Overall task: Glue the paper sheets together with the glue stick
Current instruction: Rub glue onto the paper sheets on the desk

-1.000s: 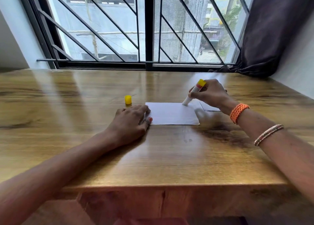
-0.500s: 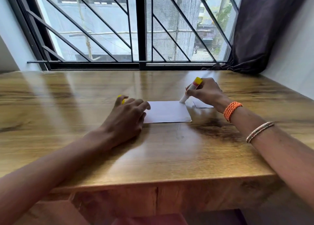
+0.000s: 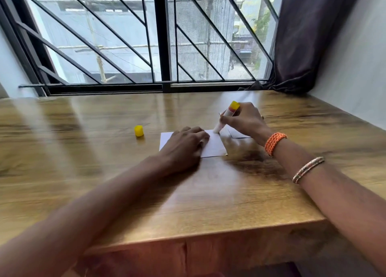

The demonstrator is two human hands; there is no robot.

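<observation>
1. White rectangular paper sheet (image 3: 215, 146) lay mid-worktop, left hand (image 3: 183, 146) pressing it with flat, relaxed fingers.
2. Right hand (image 3: 243, 121) gripped the yellow-ended white glue stick (image 3: 225, 118), tip on the sheet's far right corner.
3. Yellow cap (image 3: 139, 130) stood near, toward the left edge.

Two paper sheets (image 3: 215, 146) (image 3: 238, 133); one glue stick (image 3: 226, 116); one yellow cap (image 3: 139, 130); two bracelets (image 3: 274, 143) (image 3: 308, 169).

Glossy wood-grain table (image 3: 208, 203), matt white paper sheet (image 3: 215, 147), woven wristband (image 3: 274, 143)
</observation>
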